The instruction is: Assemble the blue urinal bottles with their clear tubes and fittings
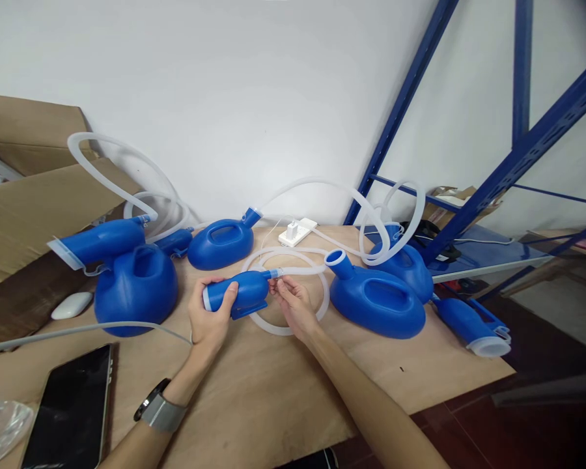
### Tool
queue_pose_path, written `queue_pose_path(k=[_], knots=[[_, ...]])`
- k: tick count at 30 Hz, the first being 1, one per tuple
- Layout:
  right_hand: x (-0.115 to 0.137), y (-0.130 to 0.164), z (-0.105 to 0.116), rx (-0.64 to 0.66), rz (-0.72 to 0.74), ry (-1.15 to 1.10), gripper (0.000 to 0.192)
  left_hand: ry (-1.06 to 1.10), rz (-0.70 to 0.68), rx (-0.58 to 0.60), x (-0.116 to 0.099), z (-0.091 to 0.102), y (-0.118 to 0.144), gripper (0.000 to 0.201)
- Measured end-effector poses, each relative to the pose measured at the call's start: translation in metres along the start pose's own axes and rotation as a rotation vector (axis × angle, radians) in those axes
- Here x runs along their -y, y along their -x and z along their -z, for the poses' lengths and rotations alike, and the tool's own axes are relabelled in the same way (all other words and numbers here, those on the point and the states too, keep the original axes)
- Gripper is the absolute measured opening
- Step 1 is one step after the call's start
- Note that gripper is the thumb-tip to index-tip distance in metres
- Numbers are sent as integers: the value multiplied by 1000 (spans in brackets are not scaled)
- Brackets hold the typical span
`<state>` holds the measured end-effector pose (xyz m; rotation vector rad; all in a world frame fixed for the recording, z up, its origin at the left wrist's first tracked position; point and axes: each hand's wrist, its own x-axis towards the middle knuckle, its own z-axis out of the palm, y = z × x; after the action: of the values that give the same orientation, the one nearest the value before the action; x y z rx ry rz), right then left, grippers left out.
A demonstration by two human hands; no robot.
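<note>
My left hand (pixel 211 312) is wrapped around a blue plastic urinal funnel (pixel 244 290) with a white rim at its left end and a handle strip below. A translucent hose (pixel 303 269) meets the funnel's narrow right end, where a small clear clamp (pixel 277 273) shows. There the fingers of my right hand (pixel 293 303) pinch the joint, hiding part of it. The hose lies in loops on the table behind. To the right stands a blue urinal bottle (pixel 377 305) with an open, white-edged neck; another bottle (pixel 221 243) lies behind my left hand, a hose in its neck.
Further left are a round blue bottle (pixel 135 293), another funnel (pixel 102 242) and a cardboard box (pixel 53 215). A tablet (pixel 71 404), a white mouse (pixel 71 305) and a power strip (pixel 297 231) lie on the table (pixel 254 404). One more funnel (pixel 473 324) rests at the right edge, near blue shelving (pixel 488 182).
</note>
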<state>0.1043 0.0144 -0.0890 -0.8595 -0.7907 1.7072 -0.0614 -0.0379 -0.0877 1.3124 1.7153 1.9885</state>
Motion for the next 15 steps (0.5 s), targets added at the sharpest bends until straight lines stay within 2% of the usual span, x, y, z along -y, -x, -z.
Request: queue_pose_path(k=[9,15], knots=[[-6,-7,11,26,62,135,48,-32,0,25,-1,0,2,34],[6,-4,11,1,71,270,53,-50,-50,77,6,1,6,33]])
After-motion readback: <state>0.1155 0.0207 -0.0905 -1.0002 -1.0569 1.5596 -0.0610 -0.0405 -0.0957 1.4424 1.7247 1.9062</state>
